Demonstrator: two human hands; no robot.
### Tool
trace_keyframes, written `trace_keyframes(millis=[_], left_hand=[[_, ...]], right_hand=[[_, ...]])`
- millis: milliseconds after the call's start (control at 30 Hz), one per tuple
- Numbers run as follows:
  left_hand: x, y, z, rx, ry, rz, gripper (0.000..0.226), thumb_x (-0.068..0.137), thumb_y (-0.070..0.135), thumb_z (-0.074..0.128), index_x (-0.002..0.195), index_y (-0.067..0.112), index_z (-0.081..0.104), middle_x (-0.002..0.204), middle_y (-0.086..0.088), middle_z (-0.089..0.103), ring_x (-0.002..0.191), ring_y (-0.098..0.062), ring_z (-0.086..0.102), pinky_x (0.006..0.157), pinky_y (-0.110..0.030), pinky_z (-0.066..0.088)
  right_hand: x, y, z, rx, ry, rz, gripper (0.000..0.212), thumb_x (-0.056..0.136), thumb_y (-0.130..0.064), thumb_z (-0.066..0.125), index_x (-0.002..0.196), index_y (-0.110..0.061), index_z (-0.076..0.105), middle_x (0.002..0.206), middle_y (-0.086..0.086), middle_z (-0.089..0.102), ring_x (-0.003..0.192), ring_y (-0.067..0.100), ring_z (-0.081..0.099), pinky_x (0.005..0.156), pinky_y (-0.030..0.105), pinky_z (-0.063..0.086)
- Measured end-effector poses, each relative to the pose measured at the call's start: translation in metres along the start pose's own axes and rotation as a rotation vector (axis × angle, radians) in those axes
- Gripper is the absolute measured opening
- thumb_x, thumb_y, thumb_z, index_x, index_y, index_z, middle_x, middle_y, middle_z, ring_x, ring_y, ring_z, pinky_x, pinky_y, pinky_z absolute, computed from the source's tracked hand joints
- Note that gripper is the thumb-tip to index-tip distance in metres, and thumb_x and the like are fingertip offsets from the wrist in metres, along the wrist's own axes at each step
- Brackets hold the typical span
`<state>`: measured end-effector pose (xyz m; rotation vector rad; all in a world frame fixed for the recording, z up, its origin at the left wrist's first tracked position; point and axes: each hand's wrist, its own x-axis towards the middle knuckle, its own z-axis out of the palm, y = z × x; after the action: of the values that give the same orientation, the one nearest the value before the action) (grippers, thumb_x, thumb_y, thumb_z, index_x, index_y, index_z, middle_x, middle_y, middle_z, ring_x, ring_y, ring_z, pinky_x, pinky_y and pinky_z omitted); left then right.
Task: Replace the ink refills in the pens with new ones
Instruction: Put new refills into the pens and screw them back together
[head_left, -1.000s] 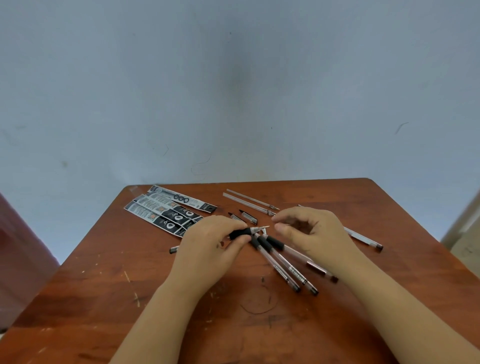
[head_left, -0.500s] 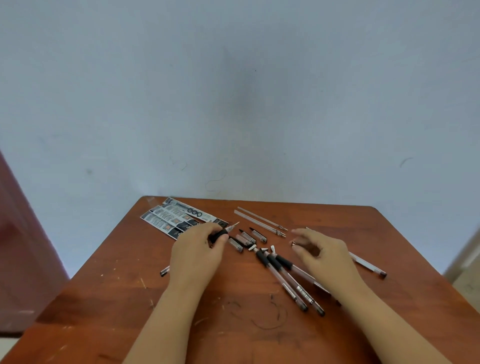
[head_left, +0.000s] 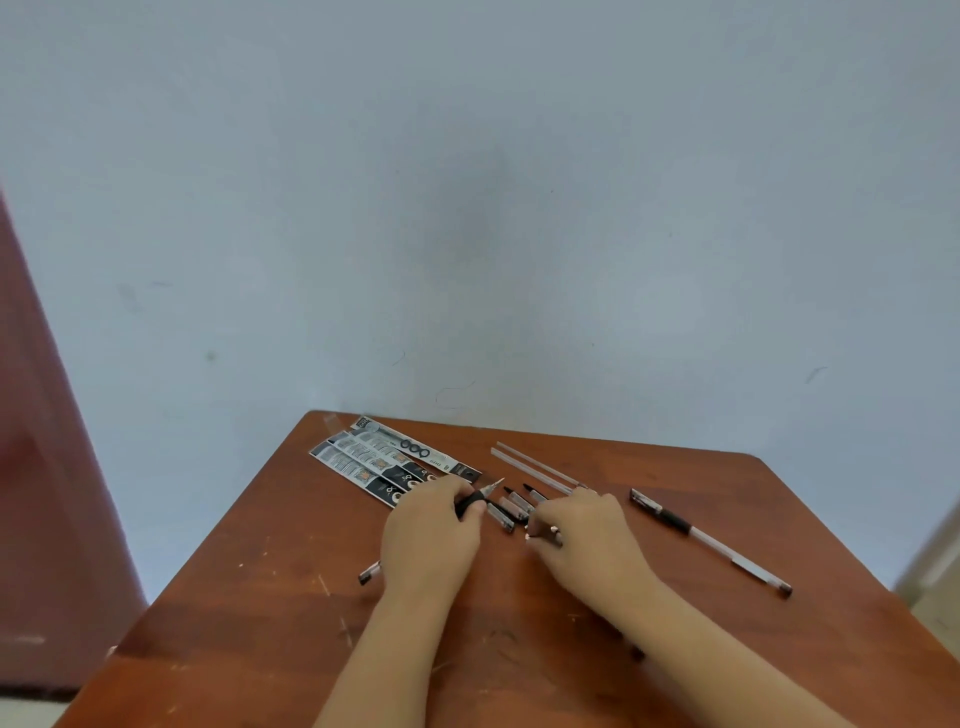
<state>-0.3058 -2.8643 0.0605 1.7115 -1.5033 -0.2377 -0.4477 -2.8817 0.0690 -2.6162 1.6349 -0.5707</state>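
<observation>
On the brown table (head_left: 270, 613) we are somewhere in the middle of the work, as we judge it. Our left hand (head_left: 431, 535) grips a pen (head_left: 475, 500) by its black grip, tip toward 1 o'clock. Our right hand (head_left: 584, 530) curls over small parts; whether it pinches one, we cannot tell. Caps (head_left: 511, 506) lie loose between both hands. Two bare refills (head_left: 535, 467) rest at 12 o'clock, refill packs (head_left: 384, 460) at 11 o'clock. One capped pen (head_left: 709, 540) at 3 o'clock looks finished. Several pens probably remain.
</observation>
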Motion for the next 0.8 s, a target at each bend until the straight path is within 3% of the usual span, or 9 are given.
trace_keyframes(millis=[200, 400, 533, 600, 700, 800], left_hand=[[0.001, -0.002, 0.002, 0.002, -0.007, 0.039, 0.017, 0.088, 0.026, 0.053, 0.100, 0.020, 0.064, 0.098, 0.005, 0.065, 0.092, -0.012, 0.056, 0.079, -0.024, 0.042], [-0.001, -0.001, 0.002, 0.014, -0.029, 0.088, 0.017, 0.088, 0.027, 0.053, 0.100, 0.021, 0.063, 0.100, 0.006, 0.065, 0.094, -0.010, 0.055, 0.078, -0.022, 0.039], [-0.004, 0.006, -0.001, -0.037, -0.092, 0.196, 0.016, 0.085, 0.025, 0.058, 0.099, 0.021, 0.066, 0.098, 0.006, 0.066, 0.083, -0.006, 0.051, 0.077, -0.020, 0.038], [-0.007, 0.011, -0.001, -0.075, -0.133, 0.296, 0.017, 0.083, 0.023, 0.061, 0.099, 0.020, 0.068, 0.096, 0.004, 0.067, 0.082, -0.007, 0.052, 0.077, -0.018, 0.038], [-0.014, 0.018, 0.000, -0.079, -0.185, 0.444, 0.018, 0.080, 0.020, 0.066, 0.097, 0.016, 0.070, 0.095, 0.002, 0.068, 0.088, -0.009, 0.057, 0.078, -0.016, 0.038], [-0.017, 0.023, 0.001, -0.058, -0.243, 0.554, 0.012, 0.073, 0.018, 0.070, 0.085, 0.014, 0.073, 0.078, 0.000, 0.070, 0.074, -0.011, 0.061, 0.065, -0.016, 0.042]], right_hand=[[0.012, -0.003, 0.010, -0.076, -0.029, -0.036, 0.019, 0.086, -0.028, 0.054, 0.101, -0.020, 0.063, 0.105, -0.001, 0.066, 0.105, 0.018, 0.046, 0.082, 0.027, 0.031], [0.008, 0.004, 0.011, -0.027, 0.062, -0.068, 0.020, 0.085, -0.029, 0.055, 0.094, -0.016, 0.066, 0.098, 0.000, 0.067, 0.100, 0.018, 0.047, 0.073, 0.025, 0.028], [-0.009, 0.013, -0.010, 0.168, 0.176, -0.024, 0.015, 0.085, -0.027, 0.056, 0.092, -0.019, 0.066, 0.087, -0.010, 0.064, 0.084, 0.007, 0.044, 0.066, 0.016, 0.030], [-0.020, 0.016, -0.024, 0.351, 0.183, 0.023, 0.012, 0.084, -0.021, 0.057, 0.092, -0.029, 0.061, 0.079, -0.021, 0.056, 0.077, -0.003, 0.046, 0.065, 0.007, 0.034], [-0.033, 0.021, -0.035, 0.557, 0.153, 0.055, 0.030, 0.081, -0.015, 0.061, 0.087, -0.042, 0.052, 0.082, -0.025, 0.057, 0.076, -0.012, 0.053, 0.068, 0.003, 0.039], [-0.041, 0.023, -0.033, 0.585, 0.113, 0.079, 0.026, 0.079, -0.014, 0.063, 0.099, -0.032, 0.061, 0.081, -0.025, 0.058, 0.081, -0.013, 0.053, 0.068, 0.002, 0.041]])
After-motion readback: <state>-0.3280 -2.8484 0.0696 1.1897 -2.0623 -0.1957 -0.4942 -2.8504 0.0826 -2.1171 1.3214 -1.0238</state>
